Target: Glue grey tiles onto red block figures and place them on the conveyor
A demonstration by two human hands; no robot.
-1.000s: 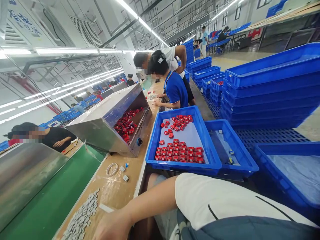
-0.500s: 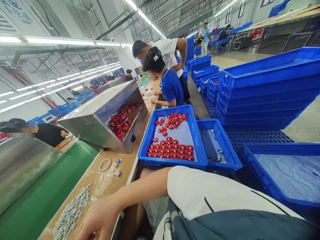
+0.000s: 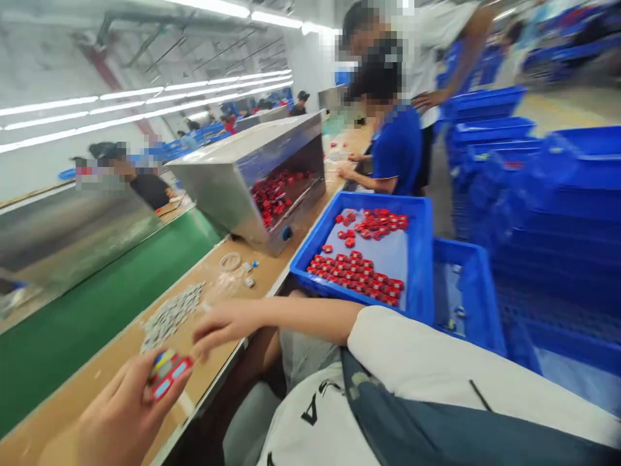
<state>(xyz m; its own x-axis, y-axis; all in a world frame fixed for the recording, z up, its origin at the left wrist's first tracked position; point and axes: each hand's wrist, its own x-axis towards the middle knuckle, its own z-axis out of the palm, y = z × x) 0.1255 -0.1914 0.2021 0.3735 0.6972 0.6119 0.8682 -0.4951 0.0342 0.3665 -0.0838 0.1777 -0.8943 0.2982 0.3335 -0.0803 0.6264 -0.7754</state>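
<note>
My left hand (image 3: 129, 395) is at the lower left, its thumb and fingers closed around a small red plastic part (image 3: 171, 378). Two light-blue panels show on the part's side, with yellow and dark blue on top. Just beyond it, over the table edge, is my right hand (image 3: 226, 327). Its fingers point down and apart toward the red part, slightly blurred, with nothing visible in them. A pile of small flat grey pieces (image 3: 172, 314) lies on the brown tabletop (image 3: 114, 382) beside my hands.
A metal box (image 3: 242, 155) with red parts inside stands ahead on the table. Right of it, a blue tray (image 3: 420, 259) holds rows of red parts. A tape roll (image 3: 230, 261) lies nearby. A green belt (image 3: 121, 285) runs along the left. A co-worker in blue (image 3: 400, 149) sits ahead.
My left hand has come into view with the red part. My right hand shows farther up, beside it. The view has turned, shifting the tray and metal box to the right.
</note>
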